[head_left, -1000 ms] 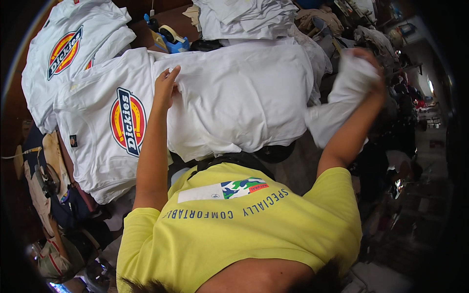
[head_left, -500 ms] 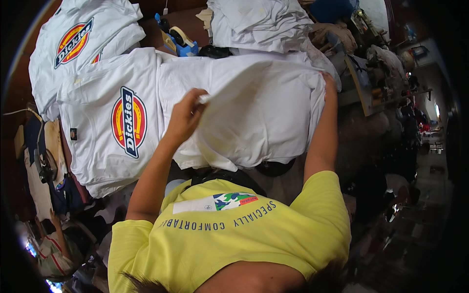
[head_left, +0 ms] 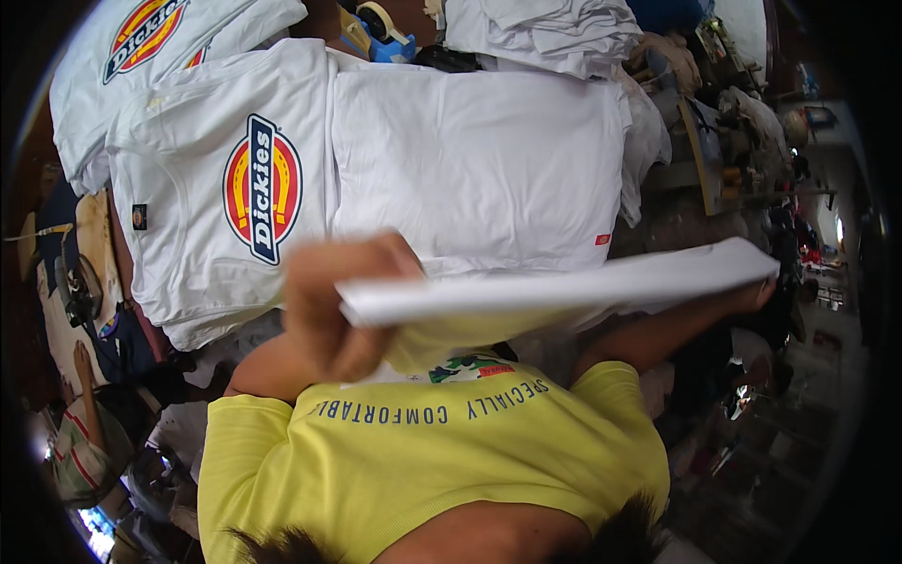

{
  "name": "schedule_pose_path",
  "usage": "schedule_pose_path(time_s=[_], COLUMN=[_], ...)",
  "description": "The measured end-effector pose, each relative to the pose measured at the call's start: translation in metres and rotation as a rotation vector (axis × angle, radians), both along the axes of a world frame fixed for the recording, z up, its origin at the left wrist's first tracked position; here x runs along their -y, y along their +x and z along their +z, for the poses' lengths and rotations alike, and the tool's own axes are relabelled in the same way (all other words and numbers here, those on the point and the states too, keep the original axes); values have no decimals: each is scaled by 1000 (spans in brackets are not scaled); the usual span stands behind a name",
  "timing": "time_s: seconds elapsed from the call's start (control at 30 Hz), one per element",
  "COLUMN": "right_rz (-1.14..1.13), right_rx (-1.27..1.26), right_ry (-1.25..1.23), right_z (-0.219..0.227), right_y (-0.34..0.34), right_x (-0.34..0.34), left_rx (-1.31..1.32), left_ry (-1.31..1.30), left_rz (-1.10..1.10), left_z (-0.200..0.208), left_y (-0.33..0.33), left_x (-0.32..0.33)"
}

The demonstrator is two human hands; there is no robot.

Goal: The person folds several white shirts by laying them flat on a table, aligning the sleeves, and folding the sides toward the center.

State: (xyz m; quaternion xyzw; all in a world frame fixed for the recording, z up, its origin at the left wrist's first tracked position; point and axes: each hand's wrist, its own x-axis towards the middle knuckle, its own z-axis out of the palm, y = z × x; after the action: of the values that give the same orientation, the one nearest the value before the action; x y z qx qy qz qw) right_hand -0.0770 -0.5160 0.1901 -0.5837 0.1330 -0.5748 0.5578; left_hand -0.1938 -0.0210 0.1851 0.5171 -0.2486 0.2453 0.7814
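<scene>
The white stack (head_left: 479,169) of folded fabric, with a small red tag (head_left: 602,240) at its near right corner, lies in front of the person. On the near side of the white stack, a white cloth (head_left: 564,291) is stretched in the air between two hands — seen almost edge-on and blurred, its right end reaching past the stack's right side. The left hand (head_left: 315,301), also blurred, is near the stack's near left corner, its fingers closed and pinching the cloth's left end. The right hand (head_left: 763,291), to the right of the stack and nearer the person, is closed on the cloth's right end; how its fingers lie is mostly hidden.

Just left of the white stack lies a printed shirt (head_left: 193,188) with a round red and yellow emblem (head_left: 263,188) and a small dark label (head_left: 139,217). Beyond that, to the far left of the stack, is a printed pile (head_left: 225,28) bearing the same kind of emblem. Beyond the stack's far edge are a blue tape dispenser (head_left: 387,39) on the brown bench (head_left: 322,21), a black bundle (head_left: 449,58) and — farther right — a heap of white fabric (head_left: 545,28). A wooden board (head_left: 700,155) leans to the right of the stack.
</scene>
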Motion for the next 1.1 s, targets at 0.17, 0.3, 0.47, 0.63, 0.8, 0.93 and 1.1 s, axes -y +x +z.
schedule_pose_path(time_s=[0.17, 0.3, 0.47, 0.63, 0.8, 0.93, 1.1], right_rz=[-120, -30, -32, 328, 655, 608, 525], right_rx=[-232, -200, -280, -22, 257, 89, -337], right_ry=[-415, -555, -490, -279, -350, -396, -388], right_z=[-55, -115, -106, 34, 145, 123, -7], right_y=[120, 201, 202, 145, 70, 75, 89], right_x=[8, -89, -57, -16, -93, -86, -86], left_rx=[-375, -662, -632, -339, -133, -220, -436], left_ry=[133, 619, 836, 786, 643, 413, 196], left_rz=[331, 653, 798, 680, 468, 266, 8], left_z=[-9, -128, -186, -130, -31, -5, -57], left_y=[80, 182, 179, 162, 151, 135, 113], left_x=[-43, -111, -133, -93, 16, 41, 23])
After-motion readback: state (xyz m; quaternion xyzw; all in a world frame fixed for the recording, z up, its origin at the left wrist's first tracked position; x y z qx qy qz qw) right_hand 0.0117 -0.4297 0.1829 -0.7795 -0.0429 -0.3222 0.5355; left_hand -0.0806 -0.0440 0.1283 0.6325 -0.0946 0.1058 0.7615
